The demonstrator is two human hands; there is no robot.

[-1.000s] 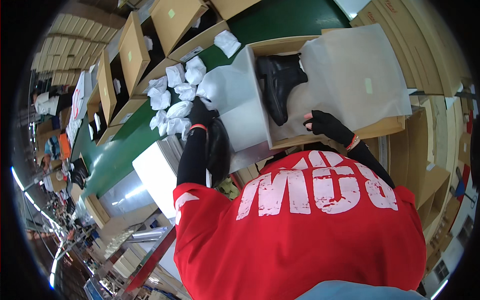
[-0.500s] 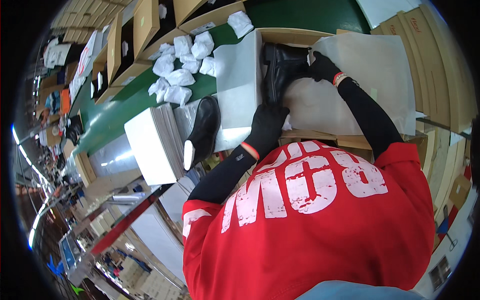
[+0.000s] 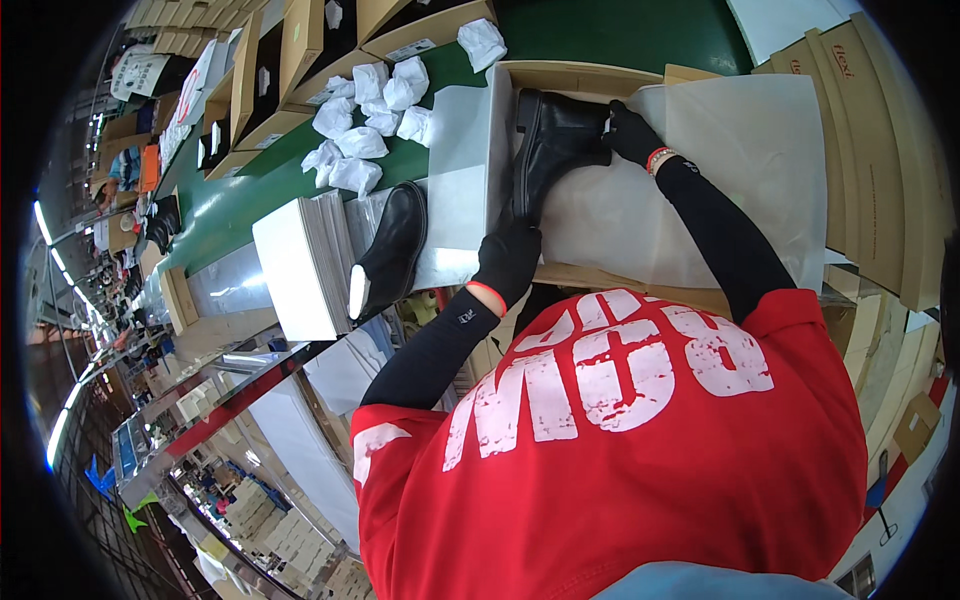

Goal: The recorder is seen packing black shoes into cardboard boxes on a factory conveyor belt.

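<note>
A black ankle boot (image 3: 562, 140) lies on its side in an open cardboard box (image 3: 590, 72) lined with thin whitish paper (image 3: 740, 180). My left hand (image 3: 508, 258), in a black glove, closes round the toe at the near left of the box. My right hand (image 3: 632, 136), gloved too, grips the top of the shaft at the right. A second black boot (image 3: 394, 238) lies left of the box on a clear plastic sheet, with something white at its opening.
White crumpled paper wads (image 3: 360, 145) sit on the green table (image 3: 225, 215) at the far left. A stack of white sheets (image 3: 295, 270) is beside the second boot. Open boxes (image 3: 290, 85) stand behind the wads. Brown box lids (image 3: 870, 150) lean at the right.
The boot in the box has shifted left and its toe has turned nearer to me. My left hand moved left with it. A small white piece beside that hand no longer shows.
</note>
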